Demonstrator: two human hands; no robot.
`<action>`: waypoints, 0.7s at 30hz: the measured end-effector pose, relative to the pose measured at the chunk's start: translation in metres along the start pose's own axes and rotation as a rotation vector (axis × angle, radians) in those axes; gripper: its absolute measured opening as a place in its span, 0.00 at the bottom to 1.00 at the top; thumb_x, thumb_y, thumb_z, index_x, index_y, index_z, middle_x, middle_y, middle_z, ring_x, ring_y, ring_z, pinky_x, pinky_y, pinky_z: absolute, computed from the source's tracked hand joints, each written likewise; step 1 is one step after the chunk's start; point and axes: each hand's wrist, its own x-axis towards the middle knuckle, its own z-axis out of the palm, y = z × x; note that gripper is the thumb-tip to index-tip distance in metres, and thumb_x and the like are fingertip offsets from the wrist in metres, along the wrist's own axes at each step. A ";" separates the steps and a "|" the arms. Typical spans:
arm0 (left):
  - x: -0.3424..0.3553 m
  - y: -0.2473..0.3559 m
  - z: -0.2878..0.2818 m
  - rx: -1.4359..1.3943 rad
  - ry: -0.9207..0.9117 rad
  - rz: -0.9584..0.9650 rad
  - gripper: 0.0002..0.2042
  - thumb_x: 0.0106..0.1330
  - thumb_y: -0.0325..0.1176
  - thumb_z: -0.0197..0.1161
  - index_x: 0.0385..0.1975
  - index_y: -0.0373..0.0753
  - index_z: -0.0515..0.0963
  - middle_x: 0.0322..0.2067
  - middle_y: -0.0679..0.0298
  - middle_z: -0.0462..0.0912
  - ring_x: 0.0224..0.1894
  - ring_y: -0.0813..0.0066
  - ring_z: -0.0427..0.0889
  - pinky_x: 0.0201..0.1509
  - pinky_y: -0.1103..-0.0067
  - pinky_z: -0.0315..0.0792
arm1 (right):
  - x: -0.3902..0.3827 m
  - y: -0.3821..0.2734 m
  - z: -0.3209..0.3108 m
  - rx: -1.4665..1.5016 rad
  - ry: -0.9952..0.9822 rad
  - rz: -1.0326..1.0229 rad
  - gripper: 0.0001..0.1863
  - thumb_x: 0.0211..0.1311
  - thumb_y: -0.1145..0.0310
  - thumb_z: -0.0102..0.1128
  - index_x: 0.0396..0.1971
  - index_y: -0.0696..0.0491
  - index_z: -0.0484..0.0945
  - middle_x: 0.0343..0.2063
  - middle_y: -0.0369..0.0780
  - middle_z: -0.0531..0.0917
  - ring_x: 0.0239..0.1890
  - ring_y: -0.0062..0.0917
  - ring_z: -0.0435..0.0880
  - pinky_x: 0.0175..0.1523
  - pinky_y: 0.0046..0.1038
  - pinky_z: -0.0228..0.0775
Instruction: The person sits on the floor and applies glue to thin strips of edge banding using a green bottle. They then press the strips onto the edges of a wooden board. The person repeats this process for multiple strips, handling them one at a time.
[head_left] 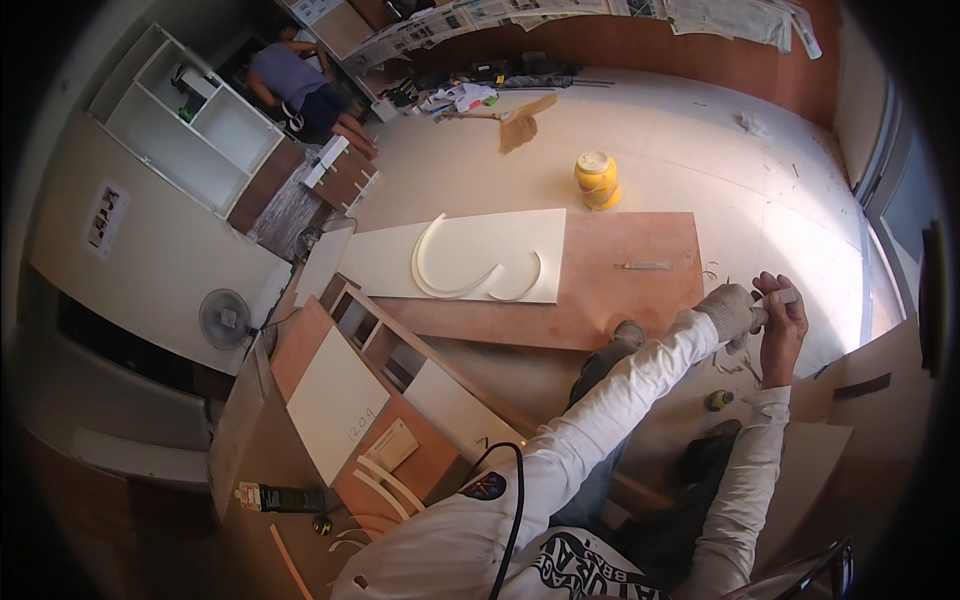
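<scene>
My gloved left hand (728,310) reaches out at the right, its fingers curled round something I cannot make out. Touching or very close beside it, my bare right hand (783,330) is closed on a small pale piece (783,296). Below them lie scraps on the floor and a small green container (719,400). To the left, a white board (370,250) with curled edging strips (450,285) lies on a brown board (630,300), which also bears a thin pale tool (642,265).
A yellow tub (597,185) stands beyond the boards. A cabinet frame with panels (335,390), a fan (224,318) and a bottle (280,497) are at left. Another person (300,85) bends by a white shelf unit (170,120). A broom (520,125) lies behind.
</scene>
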 end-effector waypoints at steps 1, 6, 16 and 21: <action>0.000 0.005 0.001 -0.021 0.000 -0.025 0.16 0.61 0.43 0.60 0.26 0.33 0.79 0.15 0.59 0.79 0.19 0.69 0.81 0.27 0.73 0.74 | 0.002 0.004 -0.007 0.021 0.011 -0.014 0.23 0.66 0.70 0.55 0.59 0.60 0.64 0.47 0.46 0.80 0.47 0.33 0.80 0.55 0.33 0.72; -0.006 0.013 -0.002 -0.101 -0.039 -0.070 0.14 0.61 0.41 0.60 0.24 0.34 0.81 0.16 0.58 0.80 0.18 0.71 0.80 0.26 0.75 0.73 | 0.011 0.005 -0.028 0.208 0.109 -0.057 0.22 0.69 0.69 0.51 0.59 0.61 0.62 0.51 0.46 0.76 0.51 0.35 0.77 0.59 0.36 0.68; 0.015 -0.008 -0.016 0.511 0.175 -0.114 0.25 0.65 0.55 0.53 0.40 0.36 0.82 0.39 0.51 0.84 0.46 0.56 0.81 0.50 0.65 0.73 | 0.013 -0.008 -0.070 0.430 0.091 -0.166 0.21 0.71 0.65 0.47 0.59 0.59 0.61 0.51 0.42 0.72 0.54 0.34 0.72 0.67 0.39 0.61; 0.010 -0.010 -0.030 0.538 0.091 -0.157 0.22 0.63 0.51 0.55 0.42 0.37 0.81 0.43 0.50 0.82 0.48 0.56 0.81 0.52 0.65 0.73 | 0.027 -0.012 -0.121 0.593 0.221 -0.270 0.16 0.69 0.69 0.49 0.53 0.61 0.66 0.45 0.42 0.75 0.51 0.31 0.74 0.67 0.36 0.63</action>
